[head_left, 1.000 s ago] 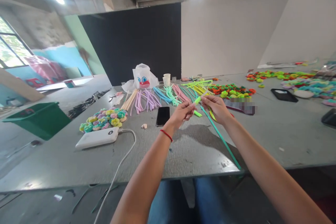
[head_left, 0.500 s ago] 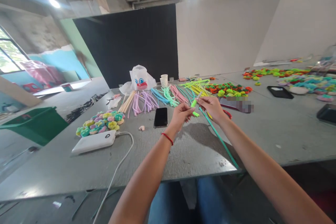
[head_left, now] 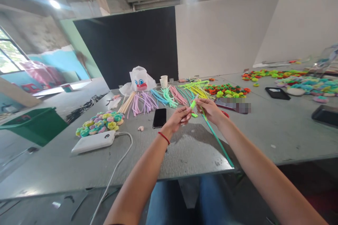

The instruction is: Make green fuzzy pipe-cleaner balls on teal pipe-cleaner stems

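While the left hand (head_left: 176, 119) and the right hand (head_left: 210, 110) pinch a bright green pipe cleaner (head_left: 193, 104)

Far ahead of the hands stand a big black wall (head_left: 124, 45) and a white wall (head_left: 224, 35). Under the hands is a long gray table (head_left: 277, 140). Far to the left of the hands, a green bin (head_left: 34, 126) sits beside the table.

On the table to the left of the hands is a heap of soft pastel pom-poms (head_left: 100, 123). A white power bank (head_left: 93, 141) lies just in front of that heap, with a white cable (head_left: 116, 168) hanging down over the table edge. Past the hands lie rows of pipe cleaners in purple (head_left: 141, 103), pink (head_left: 175, 95) and yellow (head_left: 196, 89). Behind them is a white bag with a clown face (head_left: 139, 80). To the right of those rows is a pile of orange and green pom-poms (head_left: 225, 90). A black phone (head_left: 159, 117) lies just left of the left hand.

Both hands are nearly closed, and they are close together. The right hand pinches the bright green pipe cleaner with its thumb and fingers. The left hand curls around the lower part, I think, but the fingers are too small to be sure. A long teal pipe cleaner (head_left: 216, 140) runs from the right hand down toward the table edge. A red string (head_left: 164, 137) circles the left wrist.
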`<state>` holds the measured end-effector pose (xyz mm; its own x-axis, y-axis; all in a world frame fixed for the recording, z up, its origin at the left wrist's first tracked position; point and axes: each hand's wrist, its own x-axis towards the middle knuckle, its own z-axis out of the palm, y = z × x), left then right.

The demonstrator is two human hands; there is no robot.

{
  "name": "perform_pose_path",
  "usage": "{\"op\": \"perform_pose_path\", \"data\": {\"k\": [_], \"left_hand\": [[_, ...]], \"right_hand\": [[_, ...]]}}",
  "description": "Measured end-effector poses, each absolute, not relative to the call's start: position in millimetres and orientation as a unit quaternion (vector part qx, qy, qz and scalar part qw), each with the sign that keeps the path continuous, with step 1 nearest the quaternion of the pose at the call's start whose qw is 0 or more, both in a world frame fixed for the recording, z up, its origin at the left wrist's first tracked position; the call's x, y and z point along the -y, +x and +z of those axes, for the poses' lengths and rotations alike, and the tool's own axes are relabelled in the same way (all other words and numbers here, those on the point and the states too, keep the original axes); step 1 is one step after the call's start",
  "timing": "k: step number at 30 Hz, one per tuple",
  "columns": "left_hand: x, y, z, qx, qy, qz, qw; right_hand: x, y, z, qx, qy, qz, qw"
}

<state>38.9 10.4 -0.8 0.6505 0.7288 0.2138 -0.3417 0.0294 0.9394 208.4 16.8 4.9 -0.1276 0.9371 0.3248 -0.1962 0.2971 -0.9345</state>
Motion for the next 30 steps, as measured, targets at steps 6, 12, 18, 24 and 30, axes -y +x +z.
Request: {"op": "perform_pose_path", "data": {"k": [6, 12, 18, 24, 30], "left_hand": [[-12.9, 37.7, -1.8, -0.195, 0.574, 0.389, 0.694], [-15.4, 38.6, -3.3, -0.236, 0.578, 0.408, 0.666], [-23.0, 38.3, -4.5, -0.320, 0.596, 0.448, 0.584], [-22.7, 37.8, -2.3, -0.364, 0.621, 0.453, 0.526], [-20.9, 33.5, 0.6, -0.249, 0.582, 0.416, 0.653]], "right_hand": [[-20.4, 209.6, 2.1, 0.558, -0.336, 0.486, 0.583], [-22.6, 207.6, -1.5, 0.541, -0.377, 0.466, 0.590], [-26.5, 205.7, -6.0, 0.541, -0.420, 0.419, 0.596], [-26.0, 209.4, -3.7, 0.567, -0.413, 0.430, 0.568], [-22.5, 213.7, -0.6, 0.569, -0.377, 0.475, 0.555]]}}
